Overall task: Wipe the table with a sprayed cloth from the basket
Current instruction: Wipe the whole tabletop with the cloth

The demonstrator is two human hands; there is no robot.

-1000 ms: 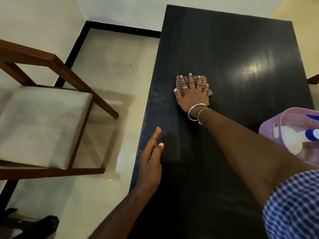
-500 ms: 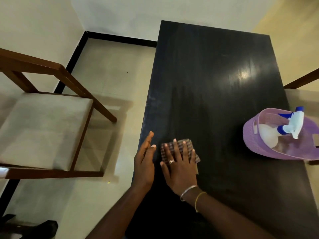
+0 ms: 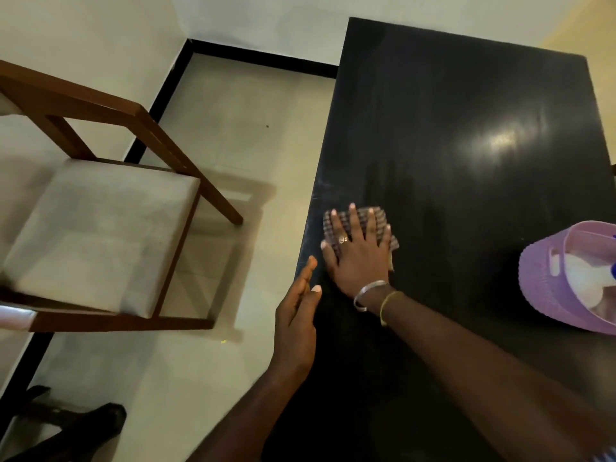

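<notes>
The right hand [image 3: 358,251] lies flat on the checked cloth [image 3: 379,217], palm down, with the fingers straight and spread apart, pressing it onto the black table [image 3: 466,95]; the cloth is folded small and it sits close to the left edge of the table, about halfway along that edge, with its corners showing beyond the fingertips and at the side of the little finger; one finger of this hand wears a ring [image 3: 342,240], and on the wrist there are a silver bangle [image 3: 366,291] and a thin yellow thread [image 3: 388,301]; the left hand [image 3: 295,325] is at the same left edge, just beside the right hand and nearer to the person, turned on its side with the fingers straight and held together, gripping nothing; whether it touches the edge, I cannot tell; a purple basket [image 3: 540,288] stands at the right edge of the table, well apart from the cloth, partly cut by the border of the view, and a white spray bottle [image 3: 583,278] lies inside it; on the floor to the left of the table stands a wooden chair [image 3: 100,228] with a pale seat cushion; a bright reflection of light shows on the table top toward the far right corner.
</notes>
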